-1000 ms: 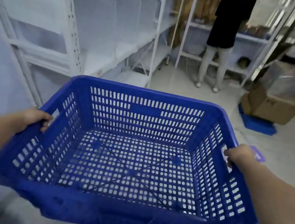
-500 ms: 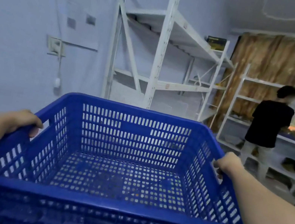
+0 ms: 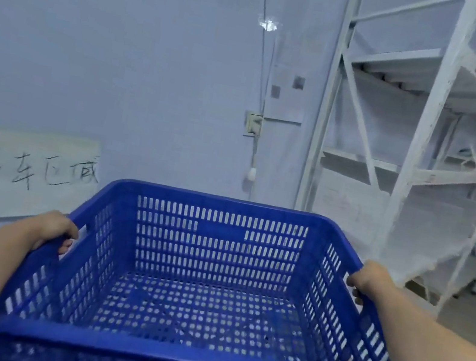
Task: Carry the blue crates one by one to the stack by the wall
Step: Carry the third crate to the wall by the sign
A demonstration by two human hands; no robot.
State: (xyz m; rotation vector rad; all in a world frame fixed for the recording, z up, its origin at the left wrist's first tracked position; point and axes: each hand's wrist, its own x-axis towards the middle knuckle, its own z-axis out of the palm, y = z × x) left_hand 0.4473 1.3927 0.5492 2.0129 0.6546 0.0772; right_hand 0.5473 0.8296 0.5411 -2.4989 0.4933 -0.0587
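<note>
From the head camera: the blue crate [image 3: 205, 286] is carried empty at chest height in the near middle, facing the pale wall [image 3: 126, 49]; the left hand [image 3: 53, 229] curls over the left rim by the handle slot, and the right hand [image 3: 367, 281] curls over the right rim, so each grip is clenched on the crate; a paper sign [image 3: 21, 177] hangs on the wall to the far left, and white shelving [image 3: 417, 167] stands to the right. The stack itself is not clearly in view below the crate, so lowering blind could land it crooked; the far right corner could clip a shelving post; fingers wrapped under the rim could get pinched if the crate nests into another.
</note>
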